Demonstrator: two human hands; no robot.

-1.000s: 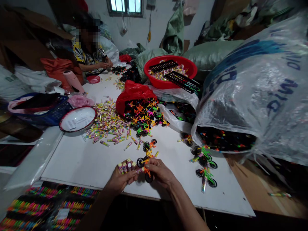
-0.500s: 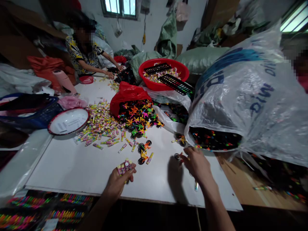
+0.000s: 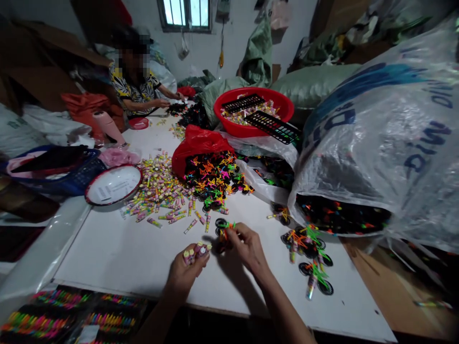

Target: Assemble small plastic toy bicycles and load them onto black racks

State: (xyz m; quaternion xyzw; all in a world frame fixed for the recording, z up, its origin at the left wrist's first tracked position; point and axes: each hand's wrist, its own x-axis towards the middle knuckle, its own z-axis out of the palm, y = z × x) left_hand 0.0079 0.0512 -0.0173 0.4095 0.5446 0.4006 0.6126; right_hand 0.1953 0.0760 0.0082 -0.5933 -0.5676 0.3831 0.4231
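My left hand (image 3: 188, 271) is closed around several small pink-and-yellow capped tubes (image 3: 197, 252), their ends up. Just to its right, my right hand (image 3: 248, 247) pinches a small plastic toy bicycle (image 3: 221, 233) with black wheels, low over the white table (image 3: 143, 258); fingers partly cover it, and whether more than one is there I cannot tell. Right of that hand lie several toy bicycles with tubes against them, among them a green bicycle (image 3: 317, 274) with a tube (image 3: 310, 288). Beyond my hands are a heap of loose tubes (image 3: 161, 184) and a pile of toy bicycles (image 3: 215, 174) spilling from a red bag (image 3: 201, 138).
A white enamel basin (image 3: 114, 184) and a blue basket (image 3: 71, 174) stand at left. Behind sits a red tub (image 3: 251, 126) with black trays on it. A big translucent sack (image 3: 373, 157) fills the right. Across the table, a co-worker (image 3: 136, 91) handles small black pieces.
My right hand has moved left from the near right of the table to beside my left hand and now pinches a toy bicycle. Bicycles with tubes lie where it was. The view has shifted slightly.
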